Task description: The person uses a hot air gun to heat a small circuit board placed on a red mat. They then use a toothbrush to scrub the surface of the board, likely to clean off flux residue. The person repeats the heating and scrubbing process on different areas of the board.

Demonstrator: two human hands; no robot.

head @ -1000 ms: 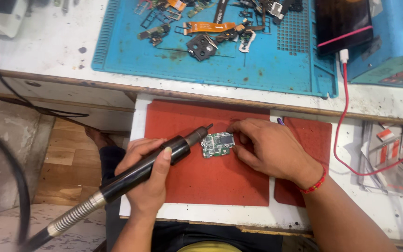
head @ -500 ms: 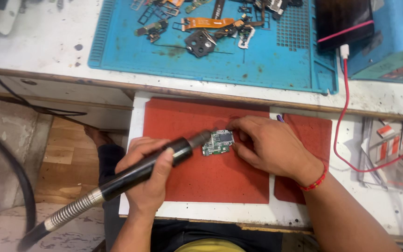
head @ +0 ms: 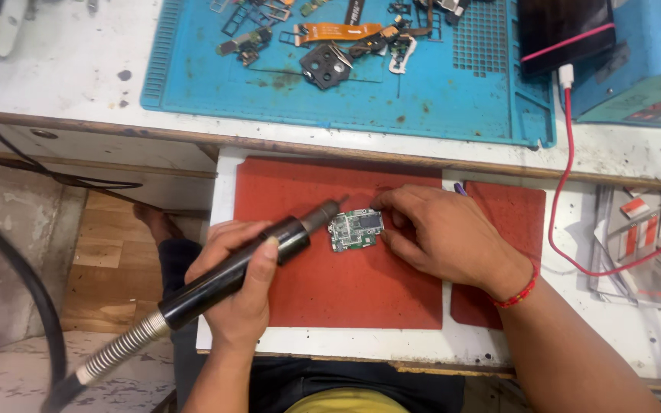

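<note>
Fingers of the left hand [head: 240,284] wrap around a black cylindrical rotary handpiece [head: 246,265], its metal tip just beside a small green rectangular circuit board [head: 356,229]. That board lies on a red rubber mat [head: 323,291], pinned at its right edge by the right hand [head: 437,233]'s curled fingertips.

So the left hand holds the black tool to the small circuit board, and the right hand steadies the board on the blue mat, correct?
Not quite. The head view shows the circuit board on the red mat, not the blue mat further back. The rest holds: the left hand holds the black tool to it, the right hand steadies it.
</note>
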